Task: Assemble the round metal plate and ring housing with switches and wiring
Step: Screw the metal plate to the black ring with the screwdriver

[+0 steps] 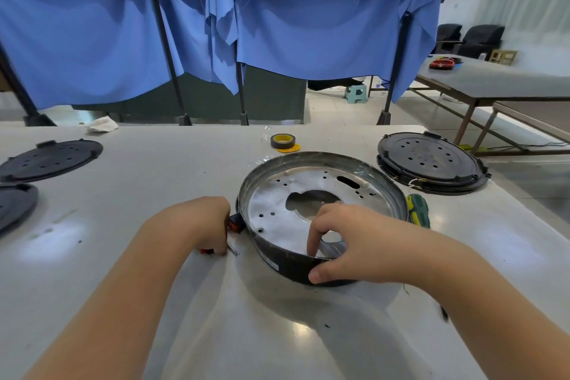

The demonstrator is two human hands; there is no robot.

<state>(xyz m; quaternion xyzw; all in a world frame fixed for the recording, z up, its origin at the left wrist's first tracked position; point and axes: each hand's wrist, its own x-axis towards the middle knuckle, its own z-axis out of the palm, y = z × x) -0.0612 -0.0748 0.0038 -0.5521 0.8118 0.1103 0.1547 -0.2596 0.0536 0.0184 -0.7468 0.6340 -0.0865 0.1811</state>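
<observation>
Your right hand (345, 241) pinches the near rim of the ring housing (320, 216), mid-bench (154, 256), while your left hand (203, 225) grips a small tool (233, 248) beside its left edge; bare bench lies nearer you.

Dark round ring housings with a silver perforated metal plate inside: one (320, 213), gripped at its near rim by the right hand's fingers (314, 237).
Black round perforated plastic covers: three, one far right of the fingers (430, 160), two far left (49, 159) (15, 205).
Rolls of dark tape with yellow core: one (282, 141), beyond the fingers.
Green-and-yellow handled screwdrivers: one (418, 210), right of the fingers.
Red-and-black handled tools: one (236, 222), at the left hand's fingers (220, 248).
Hands: two.
</observation>
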